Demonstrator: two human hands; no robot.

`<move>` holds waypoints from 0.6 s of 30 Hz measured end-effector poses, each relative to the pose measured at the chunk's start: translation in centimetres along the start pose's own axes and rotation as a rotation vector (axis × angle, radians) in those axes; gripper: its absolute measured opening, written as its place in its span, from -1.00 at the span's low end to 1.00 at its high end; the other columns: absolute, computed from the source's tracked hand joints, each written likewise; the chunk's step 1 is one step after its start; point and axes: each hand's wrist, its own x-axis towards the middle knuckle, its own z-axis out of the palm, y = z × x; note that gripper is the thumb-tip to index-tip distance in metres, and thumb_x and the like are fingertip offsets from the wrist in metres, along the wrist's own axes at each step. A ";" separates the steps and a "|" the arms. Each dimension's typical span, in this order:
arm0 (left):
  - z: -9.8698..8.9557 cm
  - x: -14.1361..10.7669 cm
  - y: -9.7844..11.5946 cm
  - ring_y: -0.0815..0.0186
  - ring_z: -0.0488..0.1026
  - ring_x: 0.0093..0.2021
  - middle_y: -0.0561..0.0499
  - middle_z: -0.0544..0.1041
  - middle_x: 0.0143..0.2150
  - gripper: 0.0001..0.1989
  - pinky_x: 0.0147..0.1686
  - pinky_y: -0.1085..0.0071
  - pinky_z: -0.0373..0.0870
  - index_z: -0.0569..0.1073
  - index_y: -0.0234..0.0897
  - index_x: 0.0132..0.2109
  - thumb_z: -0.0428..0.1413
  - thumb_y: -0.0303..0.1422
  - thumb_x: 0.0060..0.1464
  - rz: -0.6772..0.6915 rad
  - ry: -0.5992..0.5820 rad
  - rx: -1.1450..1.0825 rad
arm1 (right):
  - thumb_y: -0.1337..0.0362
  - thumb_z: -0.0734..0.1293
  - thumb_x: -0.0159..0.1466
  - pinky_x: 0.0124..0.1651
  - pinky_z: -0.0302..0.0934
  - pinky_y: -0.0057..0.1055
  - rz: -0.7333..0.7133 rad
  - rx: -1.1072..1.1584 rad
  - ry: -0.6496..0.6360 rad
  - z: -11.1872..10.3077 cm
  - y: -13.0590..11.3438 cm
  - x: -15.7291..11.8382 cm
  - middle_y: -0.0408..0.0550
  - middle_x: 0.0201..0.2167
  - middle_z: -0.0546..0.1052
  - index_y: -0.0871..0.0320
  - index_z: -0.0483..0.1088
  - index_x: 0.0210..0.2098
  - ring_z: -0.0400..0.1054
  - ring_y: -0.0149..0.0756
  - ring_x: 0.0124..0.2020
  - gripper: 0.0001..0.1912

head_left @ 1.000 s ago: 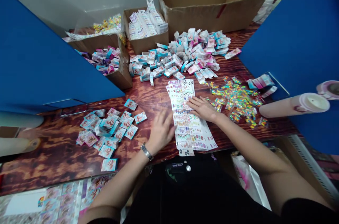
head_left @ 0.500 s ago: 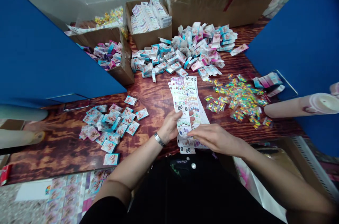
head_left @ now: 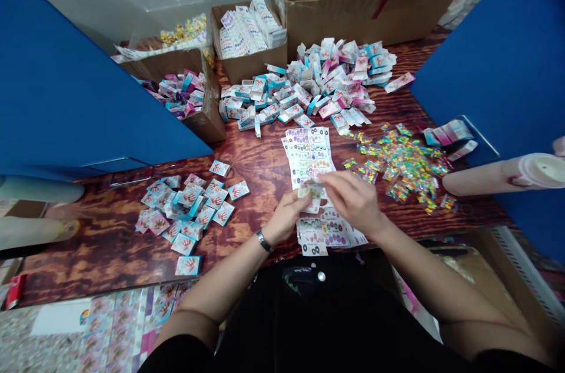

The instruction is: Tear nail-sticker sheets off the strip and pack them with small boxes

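Both hands are on one printed paper strip (head_left: 312, 192), bent up above the table. My left hand (head_left: 286, 215) pinches its left side between thumb and fingers. My right hand (head_left: 353, 199) grips the upper right part with closed fingertips, blurred a little. Under them lies a stack of printed sheets (head_left: 309, 152) with rows of coloured ovals, reaching toward the table's front edge. Small closed boxes with a red hand print (head_left: 188, 243) are heaped left of my left hand. To the right of my right hand spreads a pile of small clear packets with yellow and green contents (head_left: 404, 161).
Open, unfilled-looking small cartons (head_left: 309, 90) are heaped at the back. Behind them stand a cardboard box of strips (head_left: 251, 58), a large cardboard box (head_left: 366, 20) and a box of small cartons (head_left: 212, 114). Blue panels (head_left: 494, 67) flank both sides. A pale bottle (head_left: 494, 176) lies right.
The strip, earlier held longer and flatter, is now folded up shorter. My right hand has moved up and away from my body, to the strip's upper end. The left hand stays nearly in place.
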 end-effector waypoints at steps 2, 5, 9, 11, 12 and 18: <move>0.1 0.0 0.2 0.27 0.48 -0.25 -0.05 0.54 -0.24 -0.70 -0.20 0.31 0.44 0.47 -0.34 -0.15 0.21 -0.33 -0.07 -0.014 0.034 -0.143 | 0.27 0.25 0.34 0.02 0.32 -0.15 -0.084 -0.047 -0.104 0.6 -0.6 -0.9 -0.05 -0.07 0.56 -0.03 0.45 0.02 0.44 -0.16 -0.06 -0.71; 0.1 -0.4 0.9 0.22 0.47 -0.15 -0.07 0.52 -0.12 -0.56 -0.17 0.31 0.42 0.44 -0.28 -0.06 0.17 -0.42 -0.20 0.001 -0.036 -0.177 | 0.26 0.28 0.33 0.08 0.29 -0.07 -0.150 -0.102 -0.164 1.6 -1.0 -1.7 -0.01 0.00 0.53 -0.01 0.43 0.05 0.37 -0.06 0.06 -0.69; -0.4 -1.1 1.2 0.20 0.44 -0.10 -0.09 0.50 -0.08 -0.57 -0.08 0.29 0.37 0.42 -0.29 -0.01 0.17 -0.32 -0.08 0.076 -0.138 -0.062 | 0.32 0.20 0.36 0.02 0.33 -0.15 -0.127 -0.030 -0.174 2.0 -0.6 -1.3 -0.02 -0.13 0.56 0.00 0.46 -0.01 0.41 -0.16 -0.03 -0.72; -0.9 -1.3 0.9 0.21 0.42 -0.10 -0.07 0.50 -0.12 -0.65 -0.03 0.29 0.33 0.43 -0.32 -0.04 0.16 -0.24 0.04 0.111 -0.168 0.162 | 0.31 0.18 0.38 -0.05 0.36 -0.23 -0.071 0.085 -0.221 1.8 -0.3 -0.9 -0.04 -0.18 0.54 0.02 0.42 0.00 0.42 -0.23 -0.12 -0.73; -1.2 -1.3 0.8 0.22 0.41 -0.11 -0.06 0.50 -0.14 -0.67 -0.03 0.30 0.32 0.43 -0.33 -0.06 0.13 -0.20 0.10 0.122 -0.166 0.310 | 0.30 0.18 0.38 -0.07 0.36 -0.25 -0.034 0.133 -0.240 1.8 -0.2 -0.7 -0.04 -0.17 0.52 0.04 0.39 0.03 0.42 -0.25 -0.13 -0.73; -2.5 -1.2 0.2 0.27 0.37 -0.24 -0.01 0.49 -0.27 -0.55 -0.16 0.35 0.33 0.44 -0.38 -0.17 -0.13 -0.06 0.28 0.166 -0.175 0.765 | 0.30 0.20 0.36 -0.05 0.32 -0.21 0.076 0.101 -0.265 2.8 -0.7 -1.4 0.03 -0.13 0.44 0.11 0.36 -0.01 0.35 -0.20 -0.09 -0.77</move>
